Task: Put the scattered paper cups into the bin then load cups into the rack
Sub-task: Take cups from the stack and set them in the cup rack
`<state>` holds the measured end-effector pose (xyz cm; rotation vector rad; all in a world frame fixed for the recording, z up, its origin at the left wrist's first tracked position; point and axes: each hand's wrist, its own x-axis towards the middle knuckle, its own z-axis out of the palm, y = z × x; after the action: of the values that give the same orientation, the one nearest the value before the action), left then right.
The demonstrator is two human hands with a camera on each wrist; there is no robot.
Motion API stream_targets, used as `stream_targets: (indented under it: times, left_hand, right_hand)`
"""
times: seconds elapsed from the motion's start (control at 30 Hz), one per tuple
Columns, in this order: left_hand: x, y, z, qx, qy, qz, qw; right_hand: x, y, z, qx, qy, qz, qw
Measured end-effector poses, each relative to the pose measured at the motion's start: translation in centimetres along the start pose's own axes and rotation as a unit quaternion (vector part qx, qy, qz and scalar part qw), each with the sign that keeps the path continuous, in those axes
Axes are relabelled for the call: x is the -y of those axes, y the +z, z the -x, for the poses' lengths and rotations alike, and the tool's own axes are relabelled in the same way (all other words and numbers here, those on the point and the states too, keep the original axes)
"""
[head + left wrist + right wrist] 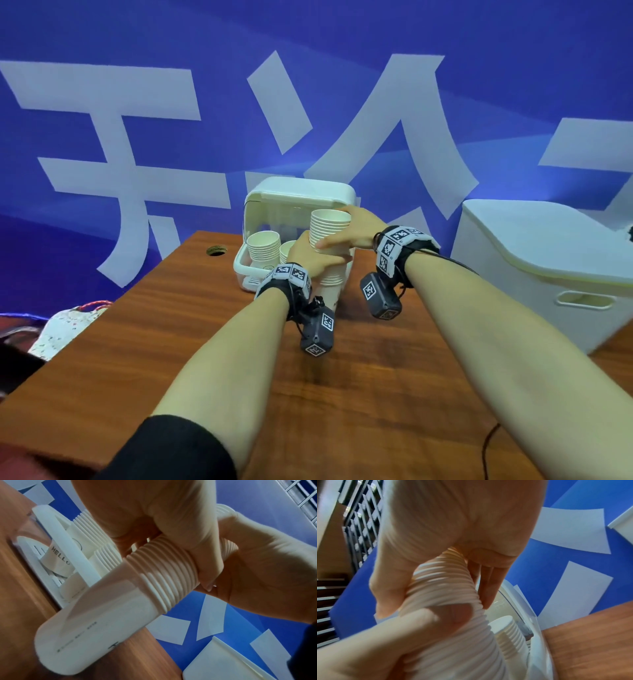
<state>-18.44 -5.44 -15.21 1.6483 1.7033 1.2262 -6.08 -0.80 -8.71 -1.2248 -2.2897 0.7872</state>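
Observation:
A tall stack of nested white paper cups (330, 221) stands upright in front of the white cup rack (298, 192), whose lid is raised. My left hand (308, 255) grips the stack around its middle. My right hand (346, 230) wraps the upper rims from the right, thumb in front. The left wrist view has the stack (120, 601) running up into my curled left fingers (180, 536), the right hand (260, 568) beside them. In the right wrist view my thumb (390, 582) and fingers (488, 588) clasp the ribbed rims (447, 595). Two shorter cup stacks (263, 247) sit inside the rack.
A large white lidded bin (534, 263) stands on the right of the wooden table (191, 335). A round cable hole (216, 250) lies left of the rack. A speckled bag (65, 325) hangs off the table's left edge. A blue banner fills the background.

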Motion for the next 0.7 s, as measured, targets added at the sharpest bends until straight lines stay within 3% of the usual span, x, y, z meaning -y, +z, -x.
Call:
stream_targets:
  times: [0.2, 0.47, 0.7]
  left_hand:
    - [-3.2, -4.2, 0.4, 0.038, -0.014, -0.056, 0.998]
    - [-6.3, -11.6, -0.2, 0.053, -0.019, -0.042, 0.998]
    - [-5.6, -14.6, -1.3, 0.075, -0.004, 0.001, 0.997]
  right_hand:
    - [4.8, -1.1, 0.3, -0.019, 0.033, -0.039, 0.999]
    - [12.6, -2.0, -0.5, -0.038, 0.043, -0.104, 0.993]
    - [15.3, -0.9, -1.6, -0.069, 0.063, -0.108, 0.990]
